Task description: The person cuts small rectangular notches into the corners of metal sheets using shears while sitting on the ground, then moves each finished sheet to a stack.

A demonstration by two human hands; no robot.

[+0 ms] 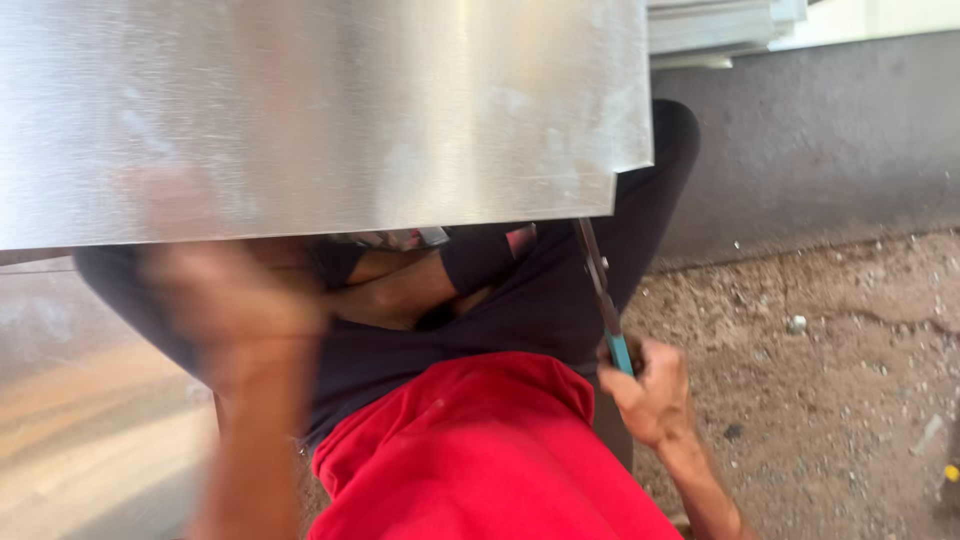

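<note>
Cutting step: right grip (650, 385) clamped on snips (603, 295), blades at metal sheet (320, 110) edge above. Left grip (235, 295) blurred under sheet, cannot tell state. I judge next squeeze needs sheet steadied.

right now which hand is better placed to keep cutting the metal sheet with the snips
Right. The right hand already grips the teal-handled snips, whose blades meet the metal sheet at its notched lower edge. The left hand is blurred, empty as far as shows, under the sheet.
</note>
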